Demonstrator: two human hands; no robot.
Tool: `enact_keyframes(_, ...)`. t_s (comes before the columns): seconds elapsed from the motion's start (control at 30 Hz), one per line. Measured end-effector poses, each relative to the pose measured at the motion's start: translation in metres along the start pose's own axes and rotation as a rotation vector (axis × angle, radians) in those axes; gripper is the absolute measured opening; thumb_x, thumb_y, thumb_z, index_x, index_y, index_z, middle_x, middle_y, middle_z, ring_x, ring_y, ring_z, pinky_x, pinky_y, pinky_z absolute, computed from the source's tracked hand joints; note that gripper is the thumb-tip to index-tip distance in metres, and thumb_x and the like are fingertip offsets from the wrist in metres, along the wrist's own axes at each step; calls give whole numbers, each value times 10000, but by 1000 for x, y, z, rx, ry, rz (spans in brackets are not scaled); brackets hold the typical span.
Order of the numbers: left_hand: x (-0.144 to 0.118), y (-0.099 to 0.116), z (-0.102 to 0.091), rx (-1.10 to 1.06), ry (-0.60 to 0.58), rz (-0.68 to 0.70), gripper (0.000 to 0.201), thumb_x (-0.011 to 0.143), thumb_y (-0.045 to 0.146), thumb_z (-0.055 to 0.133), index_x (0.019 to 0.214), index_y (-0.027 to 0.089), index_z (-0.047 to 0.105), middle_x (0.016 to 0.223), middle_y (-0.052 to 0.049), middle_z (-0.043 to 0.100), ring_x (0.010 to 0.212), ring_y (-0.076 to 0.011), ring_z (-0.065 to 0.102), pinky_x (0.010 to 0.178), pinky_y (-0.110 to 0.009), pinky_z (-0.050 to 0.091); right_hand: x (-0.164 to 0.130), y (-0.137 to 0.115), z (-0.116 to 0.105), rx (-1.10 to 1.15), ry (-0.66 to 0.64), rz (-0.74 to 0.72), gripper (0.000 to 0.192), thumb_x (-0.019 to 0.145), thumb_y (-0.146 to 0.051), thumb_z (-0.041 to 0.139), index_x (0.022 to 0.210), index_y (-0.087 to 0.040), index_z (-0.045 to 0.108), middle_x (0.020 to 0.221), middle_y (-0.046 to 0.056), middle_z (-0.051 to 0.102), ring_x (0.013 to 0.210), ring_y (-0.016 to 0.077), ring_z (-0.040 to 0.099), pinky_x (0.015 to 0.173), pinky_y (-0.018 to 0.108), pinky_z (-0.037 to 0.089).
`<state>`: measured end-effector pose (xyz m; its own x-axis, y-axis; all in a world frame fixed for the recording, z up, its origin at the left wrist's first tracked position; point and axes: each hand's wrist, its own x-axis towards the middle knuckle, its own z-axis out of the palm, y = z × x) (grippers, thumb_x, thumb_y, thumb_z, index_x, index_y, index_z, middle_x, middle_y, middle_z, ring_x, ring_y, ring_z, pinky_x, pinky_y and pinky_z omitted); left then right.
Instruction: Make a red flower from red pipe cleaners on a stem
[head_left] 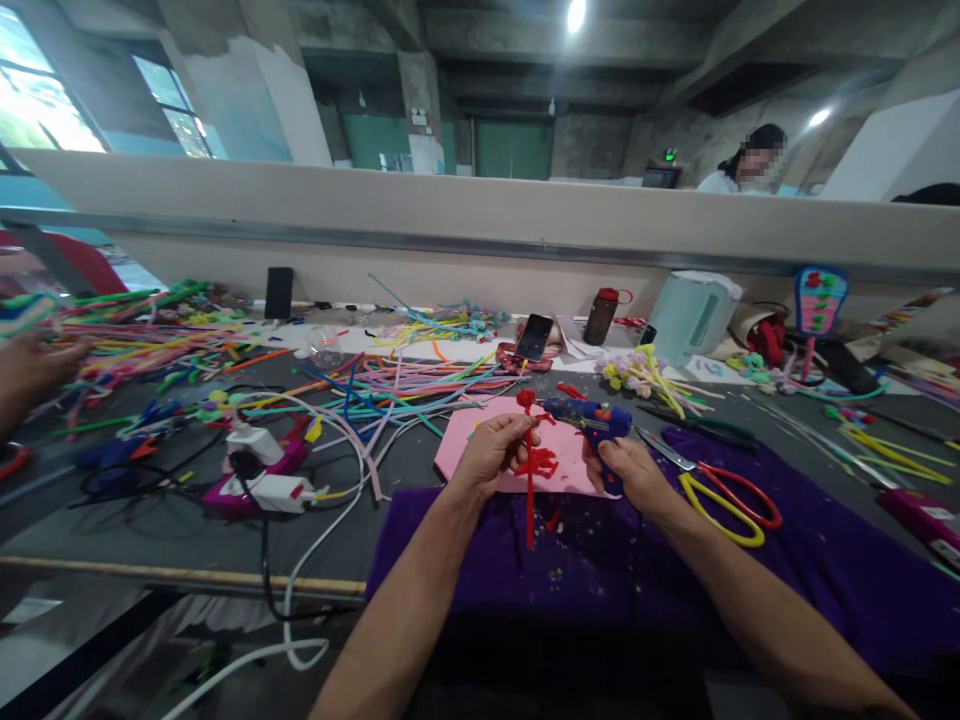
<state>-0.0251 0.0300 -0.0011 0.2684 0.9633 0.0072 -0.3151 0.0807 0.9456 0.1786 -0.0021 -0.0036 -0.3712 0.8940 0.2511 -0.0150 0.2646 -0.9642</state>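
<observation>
My left hand point(489, 447) pinches a red pipe cleaner point(530, 505) held upright, with a small red rolled head at its top. In my right hand point(634, 468) is a blue hot glue gun point(592, 415), its nozzle pointing left at the red head; whether it touches I cannot tell. Beneath both hands lies a pink sheet point(461, 450) with red pipe cleaner pieces point(541, 464) on it. Red-and-yellow handled scissors point(720, 490) rest just right of my right hand, on a purple cloth point(795, 550).
Loose coloured pipe cleaners point(405, 385) spread across the table's left and middle. A power strip point(281, 465) with plugs and cables sits left. Behind are a phone point(534, 338), a brown bottle point(600, 318) and a pale green kettle point(690, 315). Another person's hand point(37, 375) is at far left.
</observation>
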Motion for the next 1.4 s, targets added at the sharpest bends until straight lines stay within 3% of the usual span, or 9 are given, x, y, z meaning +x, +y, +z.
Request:
enact_keyframes(0.23,1,0,-1,-18,29,3,292,677,389,633,786,118,621,616,-8,623,349,-29,450,303,-144,282,-2,5,-2,-164,-22,-39,397,844,-478,389,713,-136,543,567,16,517,495,110,474,474,231,356)
enact_keyframes(0.67,-2,3,1,25,21,-8,299,660,407,641,679,110,604,594,-14,607,346,-24,427,313,-146,262,0,5,-3,-146,-7,-24,388,836,-479,402,739,-132,547,574,18,513,486,106,458,459,227,336)
enact_keyframes(0.9,-3,4,1,-6,27,-8,289,670,396,634,731,115,607,610,-5,611,345,-23,429,311,-144,279,-1,4,-3,-152,-12,-13,446,825,-523,388,628,-146,521,572,24,506,498,116,457,472,235,339)
enact_keyframes(1.1,-2,3,1,-6,13,-5,299,660,396,642,746,111,616,600,-9,609,342,-26,429,304,-144,272,0,4,-1,-114,2,-25,391,836,-496,392,708,-147,511,537,0,490,472,109,449,460,227,330)
enact_keyframes(1.4,-2,3,0,-1,31,-4,299,660,395,643,744,109,621,593,-4,606,339,-22,424,311,-146,270,-2,2,-3,-153,-6,-29,418,829,-509,394,663,-146,518,549,8,491,477,112,453,465,234,330)
